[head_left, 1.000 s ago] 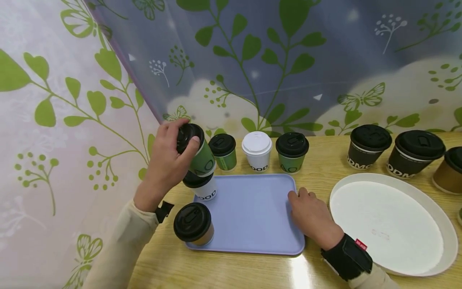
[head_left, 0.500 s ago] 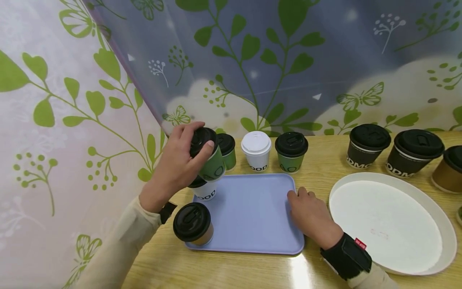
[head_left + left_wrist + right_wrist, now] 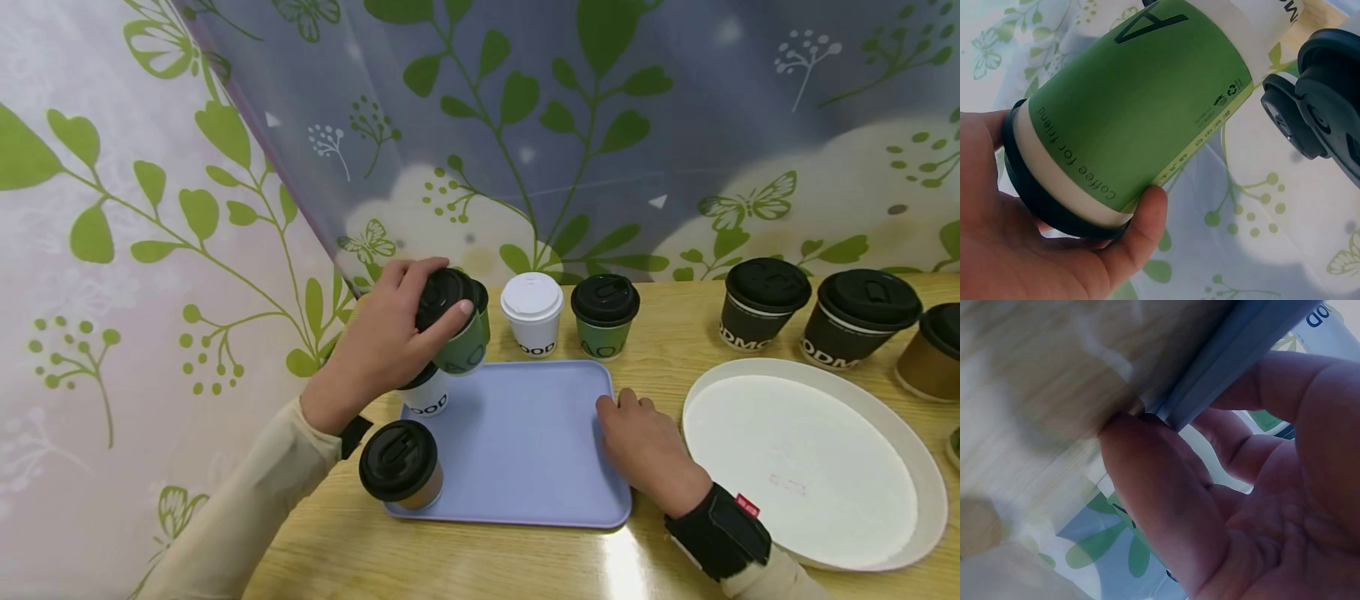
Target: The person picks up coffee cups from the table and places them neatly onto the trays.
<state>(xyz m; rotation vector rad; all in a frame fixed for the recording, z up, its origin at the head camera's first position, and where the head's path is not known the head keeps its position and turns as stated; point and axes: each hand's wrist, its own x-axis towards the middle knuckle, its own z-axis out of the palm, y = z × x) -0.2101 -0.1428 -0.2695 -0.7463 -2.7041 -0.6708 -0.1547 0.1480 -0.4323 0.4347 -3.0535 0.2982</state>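
Note:
My left hand (image 3: 378, 342) grips a green paper coffee cup (image 3: 463, 348) by its black lid, fingers over the far side and thumb on the near side. This cup is held tilted above the back left of the lilac tray (image 3: 532, 450); its green sleeve (image 3: 1141, 106) fills much of the left wrist view. Partly hidden behind it stands a white cup with a black lid (image 3: 429, 395) on the tray, and a brown cup (image 3: 401, 458) sits at the tray's front left corner. My right hand (image 3: 648, 450) pinches the tray's right rim (image 3: 1210, 375) between thumb and fingers.
Along the back stand a white-lidded cup (image 3: 532, 312), a green cup (image 3: 604, 312) and another green cup, mostly covered by the held one. Right of the tray lies a round white tray (image 3: 701, 400), with black cups (image 3: 765, 304) and a brown cup (image 3: 933, 358) behind it.
My left hand has carried the green cup rightward and slightly lower, from over the white cup toward the tray's back edge. The right hand stays on the tray rim.

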